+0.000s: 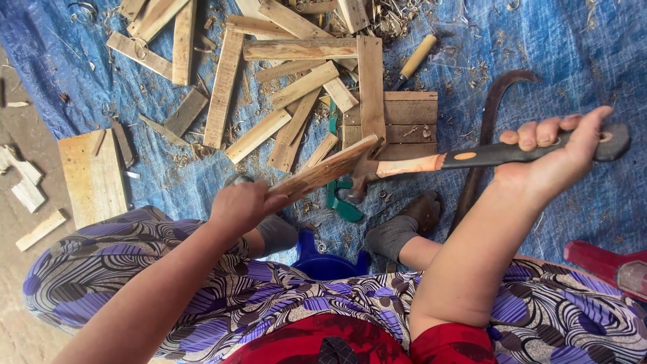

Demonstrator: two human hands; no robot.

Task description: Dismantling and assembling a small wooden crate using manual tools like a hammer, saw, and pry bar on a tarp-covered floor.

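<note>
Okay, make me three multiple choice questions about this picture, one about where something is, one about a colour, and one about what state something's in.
1. Where is the hammer's head?
A. Against the far end of the wooden slat
B. Flat on the tarp
C. Inside the blue tub

2. What colour is the tarp under the wood pieces?
A. Green
B. Blue
C. White

3. How is the wooden slat held?
A. Lying loose on the ground
B. Gripped by both hands
C. Raised, gripped at its near end by the left hand

Answers:
1 A, the head meets the slat's tip in mid-air, the right hand holding the handle.
2 B, blue sheet all around.
3 C, the left hand alone closes round it.
</note>
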